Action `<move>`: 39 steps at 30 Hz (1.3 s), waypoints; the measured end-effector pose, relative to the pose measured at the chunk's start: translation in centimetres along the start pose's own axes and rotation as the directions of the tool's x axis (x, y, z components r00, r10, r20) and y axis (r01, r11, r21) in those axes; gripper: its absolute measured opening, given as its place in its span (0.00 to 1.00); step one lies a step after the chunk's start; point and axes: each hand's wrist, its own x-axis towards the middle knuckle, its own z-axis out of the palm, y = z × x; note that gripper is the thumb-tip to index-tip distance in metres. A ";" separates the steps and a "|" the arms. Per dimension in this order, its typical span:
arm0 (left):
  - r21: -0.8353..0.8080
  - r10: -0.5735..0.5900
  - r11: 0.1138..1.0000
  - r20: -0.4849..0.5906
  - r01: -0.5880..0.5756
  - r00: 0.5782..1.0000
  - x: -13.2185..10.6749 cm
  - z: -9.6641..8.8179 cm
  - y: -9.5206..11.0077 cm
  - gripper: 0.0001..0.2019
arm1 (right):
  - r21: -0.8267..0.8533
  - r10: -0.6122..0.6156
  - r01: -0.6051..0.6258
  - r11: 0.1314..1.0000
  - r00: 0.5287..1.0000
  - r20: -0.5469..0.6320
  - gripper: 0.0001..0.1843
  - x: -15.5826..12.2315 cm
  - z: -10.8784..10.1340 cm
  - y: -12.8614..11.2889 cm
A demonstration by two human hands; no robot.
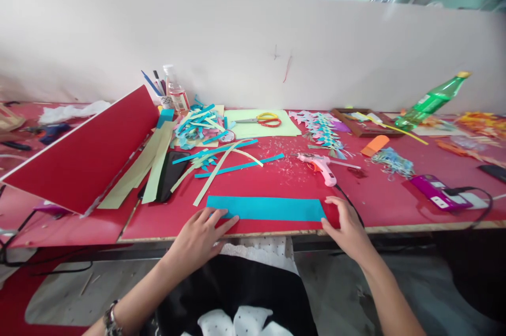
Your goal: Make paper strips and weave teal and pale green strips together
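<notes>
A wide blue paper strip (272,208) lies flat along the table's front edge. On its left end rest the spread fingers of my left hand (201,231), pressing lightly from above. At the other end my right hand (348,228) has thumb and fingers apart, the thumb by the strip's lower right corner. Beyond the strip are narrow blue and pale green paper strips (215,178), and a pink glue gun (322,166) is on its side to the right. Scissors (263,120) with yellow and orange handles lie on a pale green sheet (237,129).
A red board (95,151) leans at the left beside pale green strips (158,164) and a black phone (169,180). A purple power strip (438,193) and a tilted green bottle (435,101) are on the right. A white partition (237,46) closes off the back.
</notes>
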 end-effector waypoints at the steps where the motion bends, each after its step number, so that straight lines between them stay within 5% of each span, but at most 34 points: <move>1: 0.013 0.003 1.000 -0.005 -0.003 1.000 0.0 0.0 0.0 0.25 | 0.018 0.003 -0.003 1.000 1.000 -0.014 0.17 -0.1 0.0 0.2; 5: 0.035 0.008 0.999 -0.041 -0.006 0.999 0.0 0.6 -0.3 0.21 | 0.035 0.018 -0.009 0.999 0.970 -0.242 0.14 -0.3 0.0 -1.0; 8: -0.015 0.031 0.999 -0.076 -0.032 0.997 0.0 1.2 -0.8 0.17 | 0.048 -0.008 0.026 0.999 0.939 -0.343 0.14 0.2 0.1 -4.3; 11: -0.120 0.140 0.981 -0.115 -0.154 0.983 0.0 1.4 -1.3 0.10 | 0.053 -0.209 0.212 0.976 0.977 -0.049 0.20 1.3 0.7 -8.6; 14: -0.209 0.169 0.958 -0.137 -0.195 0.976 -0.2 0.4 -2.1 0.09 | 0.075 -0.399 0.392 0.917 0.896 0.193 0.20 2.7 1.5 -12.2; 18: -0.252 0.121 0.956 -0.120 -0.148 0.985 -0.6 -2.6 -3.4 0.09 | 0.107 -0.445 0.431 0.896 0.871 0.208 0.11 4.4 1.4 -14.9; 22: -0.073 0.116 0.989 -0.153 -0.128 0.981 0.1 -5.2 -3.1 0.07 | 0.139 -0.469 0.454 0.880 0.789 0.396 0.14 6.2 -0.2 -16.2; 25: 0.087 0.195 0.980 -0.230 -0.179 0.954 1.3 -5.6 -1.7 0.05 | 0.179 -0.447 0.416 0.892 0.743 0.499 0.17 7.4 -0.8 -17.0; 30: 0.213 0.299 0.945 -0.253 -0.248 0.920 2.7 -4.7 -0.5 0.06 | 0.422 -0.514 0.323 0.847 0.699 0.497 0.17 8.6 -0.8 -17.7; 33: 0.245 0.343 0.927 -0.254 -0.283 0.904 2.4 -4.2 -1.9 0.07 | 0.490 -0.533 0.285 0.824 0.682 0.500 0.18 9.1 -1.1 -17.4; 39: 0.282 0.280 0.938 -0.271 -0.202 0.921 -0.2 -5.2 -8.4 0.12 | 0.526 -0.493 0.182 0.831 0.679 0.543 0.20 9.5 -2.8 -14.5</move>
